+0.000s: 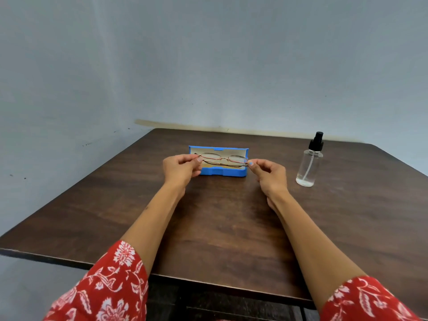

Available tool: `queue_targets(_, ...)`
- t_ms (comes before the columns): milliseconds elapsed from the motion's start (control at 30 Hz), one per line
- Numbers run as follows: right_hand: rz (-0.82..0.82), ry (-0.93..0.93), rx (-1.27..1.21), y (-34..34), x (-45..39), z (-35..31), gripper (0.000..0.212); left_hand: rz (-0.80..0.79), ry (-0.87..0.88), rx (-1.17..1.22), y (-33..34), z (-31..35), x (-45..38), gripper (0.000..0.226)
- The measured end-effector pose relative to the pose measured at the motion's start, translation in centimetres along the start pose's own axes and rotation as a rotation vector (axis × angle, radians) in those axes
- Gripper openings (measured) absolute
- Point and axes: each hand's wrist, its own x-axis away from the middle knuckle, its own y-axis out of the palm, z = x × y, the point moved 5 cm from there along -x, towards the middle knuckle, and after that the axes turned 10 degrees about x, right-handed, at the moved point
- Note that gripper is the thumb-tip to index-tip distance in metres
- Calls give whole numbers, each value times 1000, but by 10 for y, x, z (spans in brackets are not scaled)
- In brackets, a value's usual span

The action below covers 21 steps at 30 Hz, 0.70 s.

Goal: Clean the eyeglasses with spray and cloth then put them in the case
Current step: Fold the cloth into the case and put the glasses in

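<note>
Over the open case (222, 172), eyeglasses (221, 159) between both hands (180, 169).

Dark brown wooden table (220, 228) with rounded corners stood against pale grey-blue painted wall (208, 54); wall showed small dark marks; light was soft, even.

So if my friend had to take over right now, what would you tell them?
Left hand pinches one end of the folded eyeglasses; right hand pinches the other end.
The glasses are held just above the open blue case on the table.
The spray bottle stands upright to the right, apart from the case.
No cloth is in view, so I cannot tell if cleaning is done.
Left to do: lower the glasses into the case, then probably close it.
</note>
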Motion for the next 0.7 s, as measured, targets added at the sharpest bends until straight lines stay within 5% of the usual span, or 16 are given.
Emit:
queue_targets(233, 128, -69, 226, 19, -16, 1, 5, 133, 117, -283, -7, -3, -28, 16)
queue_targets(700, 110, -93, 474, 28, -32, 7, 10, 74, 372, -654, 0, -9, -34, 18)
